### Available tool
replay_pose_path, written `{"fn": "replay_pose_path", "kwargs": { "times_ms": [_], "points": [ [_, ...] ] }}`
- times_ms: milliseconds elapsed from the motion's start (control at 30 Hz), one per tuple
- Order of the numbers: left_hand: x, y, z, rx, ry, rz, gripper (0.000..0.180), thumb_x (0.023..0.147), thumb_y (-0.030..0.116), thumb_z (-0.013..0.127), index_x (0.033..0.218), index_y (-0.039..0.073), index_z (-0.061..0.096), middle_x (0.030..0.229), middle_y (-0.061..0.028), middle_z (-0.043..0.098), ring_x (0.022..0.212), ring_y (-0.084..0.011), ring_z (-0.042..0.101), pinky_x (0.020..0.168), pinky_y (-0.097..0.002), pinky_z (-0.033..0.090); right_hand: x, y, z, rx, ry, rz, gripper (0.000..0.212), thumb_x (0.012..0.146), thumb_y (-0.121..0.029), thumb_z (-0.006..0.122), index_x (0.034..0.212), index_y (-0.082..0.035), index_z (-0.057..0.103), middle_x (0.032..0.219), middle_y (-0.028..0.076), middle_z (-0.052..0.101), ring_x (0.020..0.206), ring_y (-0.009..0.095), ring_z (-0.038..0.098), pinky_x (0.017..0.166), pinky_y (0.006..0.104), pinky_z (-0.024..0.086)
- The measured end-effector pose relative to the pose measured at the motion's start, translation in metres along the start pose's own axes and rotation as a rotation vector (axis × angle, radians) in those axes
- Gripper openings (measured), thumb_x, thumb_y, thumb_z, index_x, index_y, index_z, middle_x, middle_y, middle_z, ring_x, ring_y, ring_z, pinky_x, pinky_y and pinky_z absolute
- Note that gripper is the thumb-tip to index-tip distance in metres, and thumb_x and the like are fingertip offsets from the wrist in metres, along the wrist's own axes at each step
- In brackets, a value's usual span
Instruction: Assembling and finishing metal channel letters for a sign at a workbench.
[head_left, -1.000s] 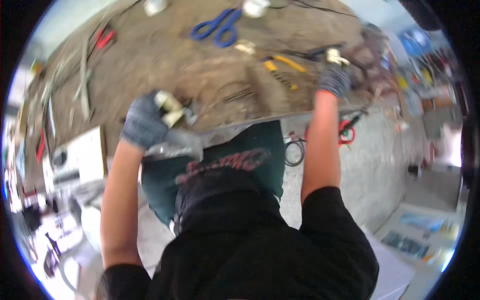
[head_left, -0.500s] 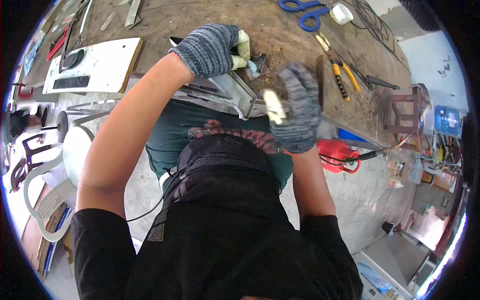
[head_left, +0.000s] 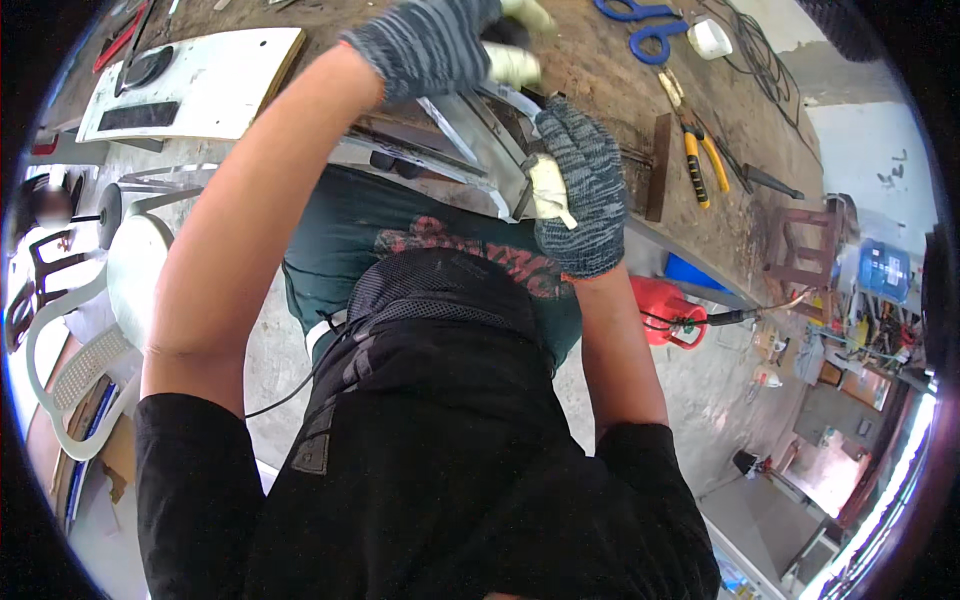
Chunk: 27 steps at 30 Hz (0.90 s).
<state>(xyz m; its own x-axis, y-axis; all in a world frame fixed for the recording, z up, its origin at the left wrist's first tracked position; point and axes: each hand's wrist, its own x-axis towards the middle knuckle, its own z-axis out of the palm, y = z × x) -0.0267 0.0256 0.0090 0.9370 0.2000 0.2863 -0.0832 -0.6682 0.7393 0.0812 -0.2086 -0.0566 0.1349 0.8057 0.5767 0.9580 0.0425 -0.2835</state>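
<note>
Both my hands wear grey striped knit gloves with pale coverings on some fingers. A silvery metal frame (head_left: 490, 140) juts toward me over the workbench (head_left: 640, 110) edge, above my lap. My right hand (head_left: 588, 190) is closed at the frame's near right end, its pale-covered thumb on this side. Over the frame's far part, my left hand (head_left: 430, 45) is bent with its fingers curled. Something dark shows between its fingers and thumb, but blur and the picture's top edge hide what it is.
Right of my hands lie blue-handled scissors (head_left: 655, 40), a small white cup (head_left: 710, 38), yellow-and-black pliers (head_left: 692, 165) and a dark metal bar (head_left: 659, 168). At left is a white board (head_left: 200, 85); below the bench stand a red gas cylinder (head_left: 660, 308) and a pale plastic chair (head_left: 75, 390).
My right hand has moved in from the right and closed on the frame's end. My left hand has shifted farther away and slightly right. The whole view has shifted a little.
</note>
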Motion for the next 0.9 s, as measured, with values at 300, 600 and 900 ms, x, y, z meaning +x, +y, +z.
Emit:
{"fn": "replay_pose_path", "kwargs": {
  "times_ms": [300, 600, 900],
  "points": [
    [-0.105, 0.001, -0.029, 0.043, 0.455, -0.304, 0.042, 0.093, 0.018, 0.077, 0.132, 0.006, 0.067, 0.123, -0.0095, 0.072, 0.111, -0.0162, 0.067, 0.1, -0.0323, 0.052, -0.003, 0.004, 0.003, 0.028, 0.022, -0.001, 0.058, 0.076, -0.014, 0.07, 0.132, -0.004, 0.065, 0.141, 0.02, 0.061, 0.13, 0.038, 0.058, 0.115, 0.0507, 0.04],
    [-0.157, 0.012, 0.018, 0.283, 0.486, -0.176, 0.066, 0.081, 0.014, 0.085, 0.141, 0.006, 0.06, 0.143, -0.0173, 0.058, 0.13, -0.031, 0.058, 0.112, -0.0413, 0.044, 0.001, -0.004, 0.0, 0.02, 0.061, 0.041, 0.046, 0.089, -0.007, 0.064, 0.134, -0.003, 0.065, 0.138, 0.018, 0.065, 0.124, 0.035, 0.063, 0.109, 0.0436, 0.046],
    [-0.139, -0.005, 0.017, 0.503, 0.349, -0.057, 0.051, 0.073, 0.008, 0.085, 0.122, 0.013, 0.073, 0.122, -0.0179, 0.068, 0.11, -0.0379, 0.066, 0.098, -0.0442, 0.053, -0.005, -0.004, -0.002, 0.222, 0.052, 0.213, 0.042, 0.096, -0.009, 0.063, 0.137, -0.001, 0.062, 0.136, 0.018, 0.066, 0.123, 0.033, 0.064, 0.108, 0.0425, 0.047]
  ]
}}
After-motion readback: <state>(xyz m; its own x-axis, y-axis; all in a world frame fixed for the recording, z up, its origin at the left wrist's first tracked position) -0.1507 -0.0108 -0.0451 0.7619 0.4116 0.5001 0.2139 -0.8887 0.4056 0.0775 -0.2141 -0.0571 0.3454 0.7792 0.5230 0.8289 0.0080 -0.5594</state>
